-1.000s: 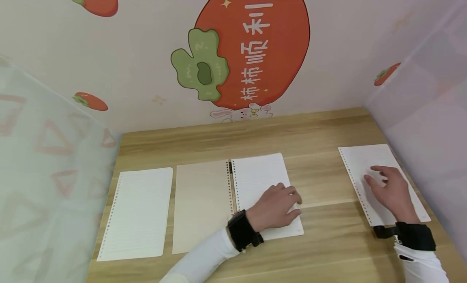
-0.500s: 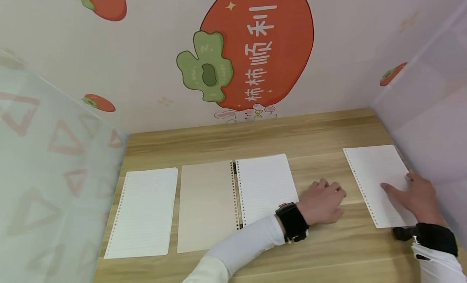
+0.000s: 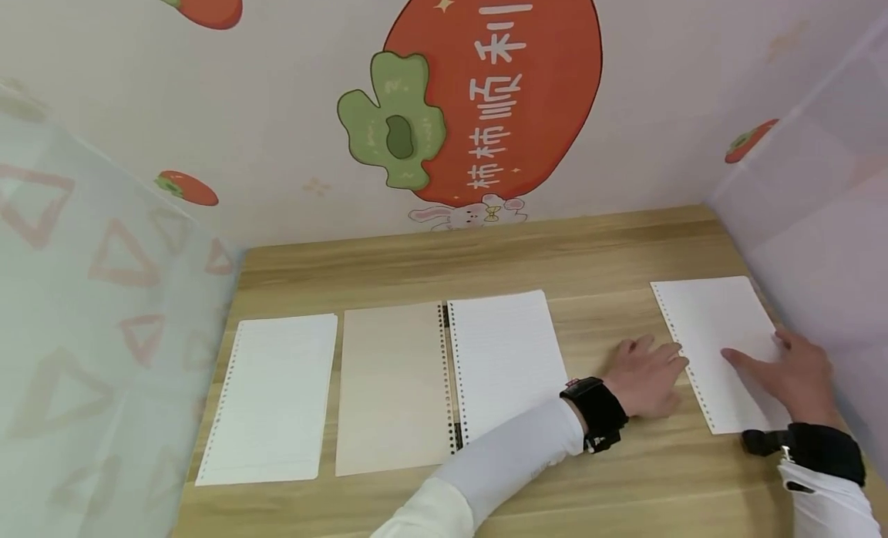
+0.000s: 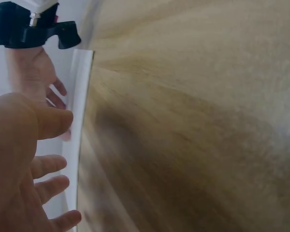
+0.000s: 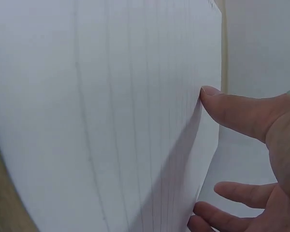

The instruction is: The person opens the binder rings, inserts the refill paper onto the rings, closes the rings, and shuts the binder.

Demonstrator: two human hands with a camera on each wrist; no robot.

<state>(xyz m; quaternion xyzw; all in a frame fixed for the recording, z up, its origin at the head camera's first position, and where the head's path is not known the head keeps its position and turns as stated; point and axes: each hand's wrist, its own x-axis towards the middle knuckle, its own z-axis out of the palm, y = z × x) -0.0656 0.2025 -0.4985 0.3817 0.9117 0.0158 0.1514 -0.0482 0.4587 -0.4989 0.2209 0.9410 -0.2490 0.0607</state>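
At the right of the table lies a stack of white lined loose-leaf paper [image 3: 714,330], with punched holes along its left edge. My right hand [image 3: 798,376] is at its right side; in the right wrist view the thumb [image 5: 241,113] touches the top sheet and the fingers [image 5: 222,217] reach the edge. My left hand [image 3: 645,376] is beside the punched edge, fingertips close to it; whether they touch is unclear. In the left wrist view its fingers [image 4: 50,188] are spread, with nothing between them and the thumb.
An open loose-leaf notebook with a beige cover [image 3: 391,384] and a white page block [image 3: 502,345] lies mid-table, partly under my left arm. Another white paper stack [image 3: 270,399] lies at the left. Walls [image 3: 291,137] border the back and both sides of the wooden table [image 3: 590,253].
My left hand has moved right, from over the notebook's pages to the right stack's punched edge. My right hand has shifted right, from over the stack to its right edge.
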